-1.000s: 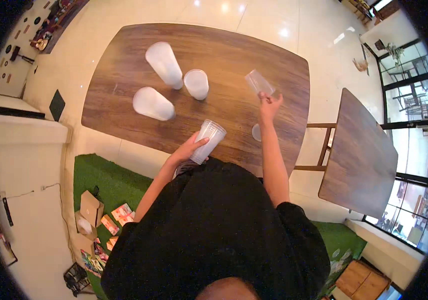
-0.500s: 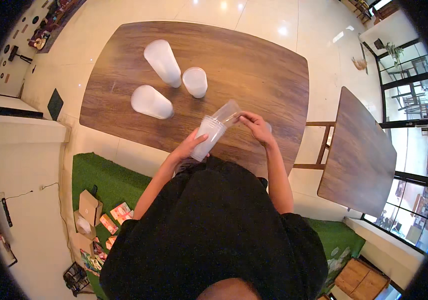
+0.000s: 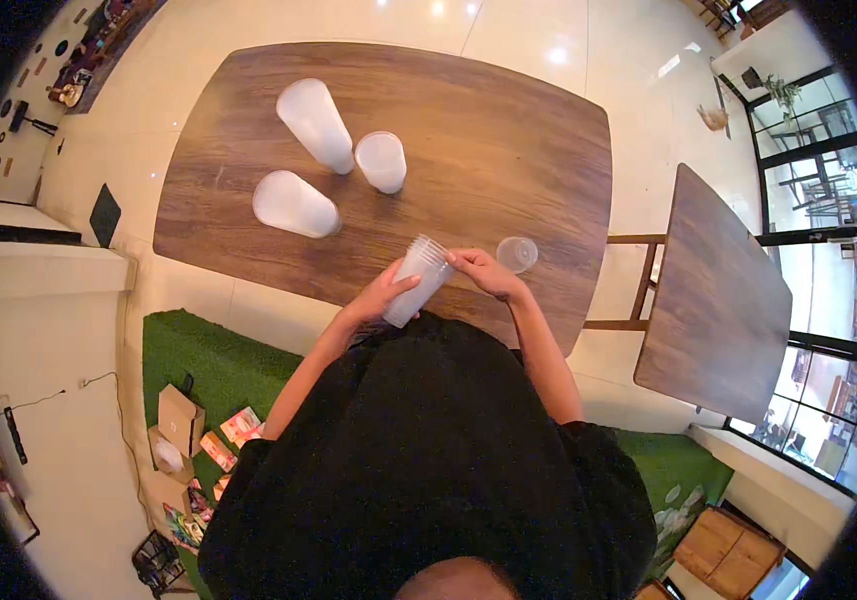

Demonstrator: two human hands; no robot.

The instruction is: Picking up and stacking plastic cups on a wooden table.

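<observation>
A stack of clear plastic cups (image 3: 414,288) is tilted near the table's front edge, its rims toward the upper right. My left hand (image 3: 382,294) is wrapped round the side of this stack. At the rim end, my right hand (image 3: 483,271) pinches the edge of the cups between thumb and fingers. A single clear plastic cup (image 3: 516,254) stands on the table just beyond my right hand. Farther off to the left are three frosted white cup stacks: a tall one (image 3: 315,125), a short one (image 3: 381,162) and a middling one (image 3: 296,204).
Everything stands on a brown wooden table (image 3: 508,130). A second wooden table (image 3: 713,295) is to the right. Behind me on the left, an open cardboard box (image 3: 180,420) and colourful packets (image 3: 218,450) lie on a green turf-covered bench (image 3: 213,350).
The cup my right hand held at the stack's mouth now sits down in the stack. My right hand has come closer to the rims, uncovering the single cup on the table.
</observation>
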